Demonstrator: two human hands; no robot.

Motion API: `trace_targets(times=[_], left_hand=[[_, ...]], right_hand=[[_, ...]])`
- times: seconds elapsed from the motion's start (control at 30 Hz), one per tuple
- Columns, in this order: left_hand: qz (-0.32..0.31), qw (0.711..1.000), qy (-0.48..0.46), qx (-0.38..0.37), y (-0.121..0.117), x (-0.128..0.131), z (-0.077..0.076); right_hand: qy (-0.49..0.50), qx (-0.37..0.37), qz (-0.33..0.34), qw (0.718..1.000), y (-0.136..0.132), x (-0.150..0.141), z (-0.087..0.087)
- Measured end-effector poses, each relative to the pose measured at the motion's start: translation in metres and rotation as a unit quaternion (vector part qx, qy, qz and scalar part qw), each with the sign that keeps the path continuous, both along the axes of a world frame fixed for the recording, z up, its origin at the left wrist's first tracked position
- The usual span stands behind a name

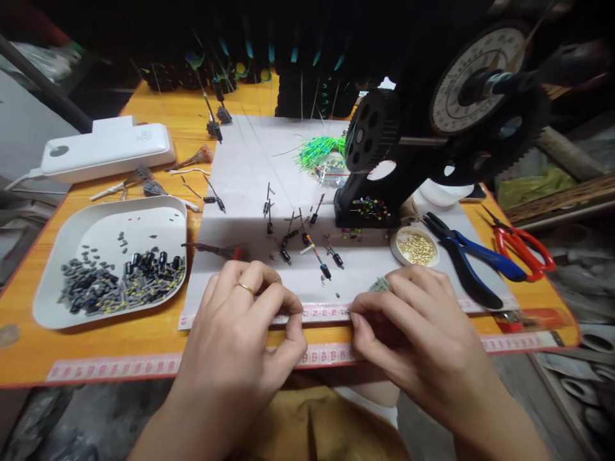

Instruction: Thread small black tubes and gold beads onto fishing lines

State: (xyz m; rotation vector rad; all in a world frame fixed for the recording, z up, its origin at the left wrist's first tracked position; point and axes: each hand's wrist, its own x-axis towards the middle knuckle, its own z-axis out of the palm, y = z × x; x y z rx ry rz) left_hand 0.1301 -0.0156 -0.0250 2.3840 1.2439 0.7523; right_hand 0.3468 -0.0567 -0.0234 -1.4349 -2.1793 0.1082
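My left hand [245, 326], with a ring on one finger, is closed in a pinch over the pink measuring tape [324, 313] on the near edge of the white board. Facing it, my right hand [418, 320] pinches too, at the tape's other visible end. Anything between the fingertips is too thin or hidden to make out. A grey-green tuft [378, 284] shows beside the right hand's fingers; whether it is held, I cannot tell. Just beyond both hands, several small black cylindrical pieces with thin stems [325, 271] lie scattered on the white board [250, 160].
At left are a white tray [45, 301] of small grey and black parts and a white power strip [110, 150]. A black geared machine [369, 131] stands behind. On the right lie a dish of gold beads [417, 248], blue-handled pliers [461, 256] and red-handled scissors [523, 250].
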Motion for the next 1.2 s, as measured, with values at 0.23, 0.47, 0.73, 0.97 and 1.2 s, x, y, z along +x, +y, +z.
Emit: trace_targets(times=[0.23,0.47,0.73,0.97,1.2], left_hand=[[0.004,0.998,0.007,-0.069,0.0029,0.0007,0.0056],[0.002,0.997,0.002,-0.083,0.0052,0.0021,0.0067],[0.006,0.998,-0.008,-0.070,0.0040,0.0017,0.0036],[0.002,0.999,-0.002,-0.053,0.0038,0.0004,0.0030],[0.000,0.998,-0.007,-0.055,0.0022,0.0006,0.0045]], right_hand=[[-0.020,-0.015,0.013,1.000,0.0022,0.0025,0.0039],[-0.033,-0.014,0.026,0.999,0.0019,0.0046,0.0027],[-0.038,-0.007,0.015,0.999,0.0013,0.0015,0.0052],[-0.035,0.001,0.002,0.999,0.0013,-0.0007,0.0041],[-0.026,-0.003,-0.003,1.000,-0.0002,-0.0013,0.0032]])
